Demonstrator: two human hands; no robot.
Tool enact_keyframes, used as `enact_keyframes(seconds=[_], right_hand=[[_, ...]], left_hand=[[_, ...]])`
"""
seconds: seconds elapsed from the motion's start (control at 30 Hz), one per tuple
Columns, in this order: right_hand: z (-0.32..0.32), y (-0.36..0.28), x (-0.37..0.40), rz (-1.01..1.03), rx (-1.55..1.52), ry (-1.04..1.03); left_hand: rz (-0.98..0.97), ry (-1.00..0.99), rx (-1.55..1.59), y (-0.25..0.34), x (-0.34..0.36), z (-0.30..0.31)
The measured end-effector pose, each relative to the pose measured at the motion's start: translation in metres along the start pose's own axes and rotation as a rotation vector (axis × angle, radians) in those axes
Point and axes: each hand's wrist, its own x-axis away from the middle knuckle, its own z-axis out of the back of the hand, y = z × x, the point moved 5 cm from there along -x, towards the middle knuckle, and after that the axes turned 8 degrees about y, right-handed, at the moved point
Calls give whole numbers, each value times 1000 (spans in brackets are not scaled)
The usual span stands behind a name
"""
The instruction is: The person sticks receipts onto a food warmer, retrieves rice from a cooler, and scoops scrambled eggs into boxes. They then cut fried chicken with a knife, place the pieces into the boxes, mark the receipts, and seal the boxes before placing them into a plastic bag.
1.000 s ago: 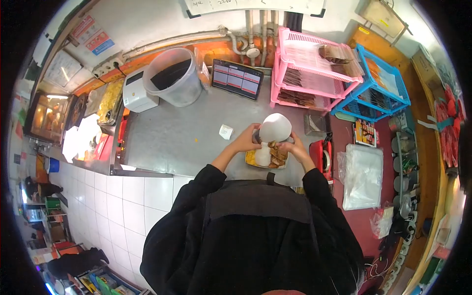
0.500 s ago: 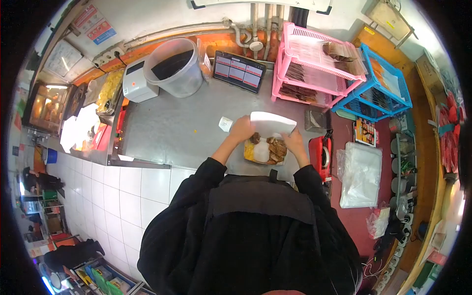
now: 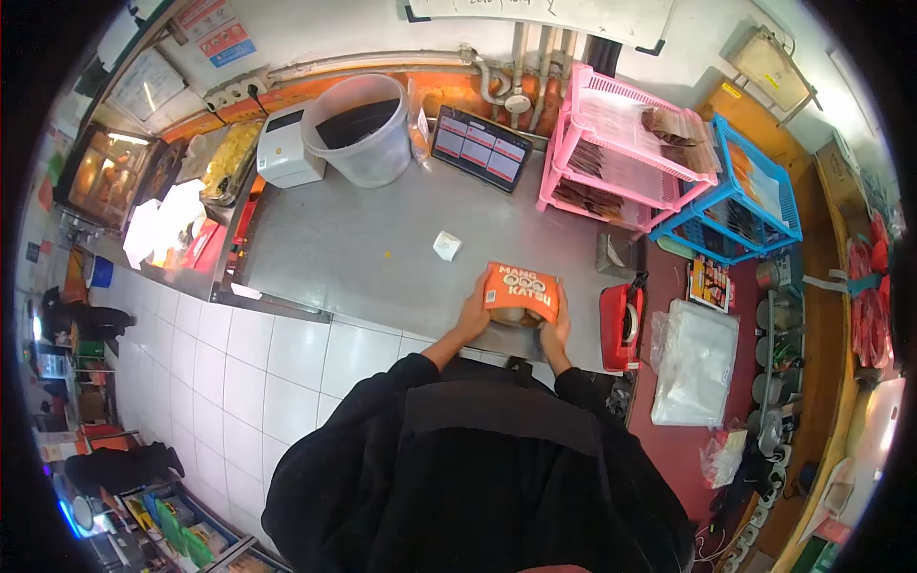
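Observation:
Between my two hands is a takeaway food box, its orange printed lid folded down over the top. Some of the food still shows at the front edge, under the lid. My left hand is wrapped round the box's left side. On the opposite side, my right hand grips the box with its fingers along the edge. A small white paper slip lies on the steel counter to the upper left of the box.
A tablet, a clear bucket and a white label printer stand along the back. Pink tiered trays and blue trays are at the right. A red tape dispenser sits beside plastic bags.
The lid, raised with its white inside showing, has come down over the meat, rice and yellow food. Both hands have moved down to the box's sides.

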Motion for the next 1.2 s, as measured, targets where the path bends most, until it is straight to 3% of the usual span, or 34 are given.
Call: enact_keyframes(seconds=[0.2, 0.27, 0.4, 0.47, 0.6, 0.63, 0.67, 0.73, 0.8, 0.83, 0.87, 0.9, 0.93, 0.97, 1.0, 1.07, 1.1, 1.2], right_hand=[[3, -7, -27, 47, 134, 22], [8, -6, -30, -56, 257, -15], [13, -2, -33, -74, 263, -70], [11, 5, -33, -58, 205, -93], [10, 9, -23, -9, 132, -164], [12, 7, -22, -10, 131, -162], [9, 4, -19, 26, 159, -264], [5, -5, -11, 64, 187, -364], [5, -11, -2, 63, -31, -351], [3, -7, -4, 61, -30, -355], [3, 9, -11, -162, -137, -243], [2, 23, -15, -384, -243, -125], [0, 28, -17, -386, -242, -126], [3, 33, -20, -352, 16, -45], [8, 38, -22, -315, 274, 37], [3, 63, -28, -252, 184, 59], [5, 70, -27, -191, 97, 76], [4, 68, -31, -305, 99, 107]], left_hand=[[140, 44, -24, 3, -28, 17], [137, 49, -9, 1, -32, 20], [222, 50, 12, 6, -25, 29], [199, 58, -138, 14, -17, 35], [177, -7, -68, 2, -12, 42], [76, -11, -29, 1, -12, 45], [-26, -15, 11, 0, -12, 48], [-11, -71, -1, -36, -24, 51], [13, -125, -13, -37, -29, 49], [304, -58, 68, -28, -28, 49], [593, 11, 148, -26, -24, 47], [594, 12, 148, -25, -22, 40], [440, 121, 3, -19, -20, 40], [284, 226, -140, -11, -17, 41], [285, 223, -140, -14, -13, 37], [154, 338, 127, -17, -7, 34], [165, 329, 128, -19, -6, 34], [307, 231, 55, -35, -17, 33]])
